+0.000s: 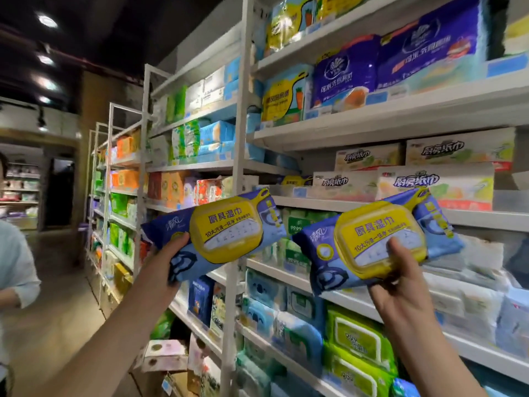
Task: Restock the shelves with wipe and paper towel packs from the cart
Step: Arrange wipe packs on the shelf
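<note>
Two wipe packs are up in the air, one per hand, both blue with a yellow lid panel. The left hand (170, 253) grips the first wipe pack (226, 227) by its left end, thumb on top and fingers underneath. This pack is held across the front of the white upright post (242, 124). The right hand (402, 282) grips the second wipe pack (378, 242) from below, thumb pressed on the yellow lid. It is to the right of the post, in front of the shelves there (whether it touches a shelf edge cannot be told). Further right of the post and higher, four kitchen-paper boxes (435, 184) sit on shelves, with two purple packs (343, 75) above them. Low and right of the post lie two green-lidded packs (356, 336). Far left of the post stands one person (17, 253) in a pale sleeve.
</note>
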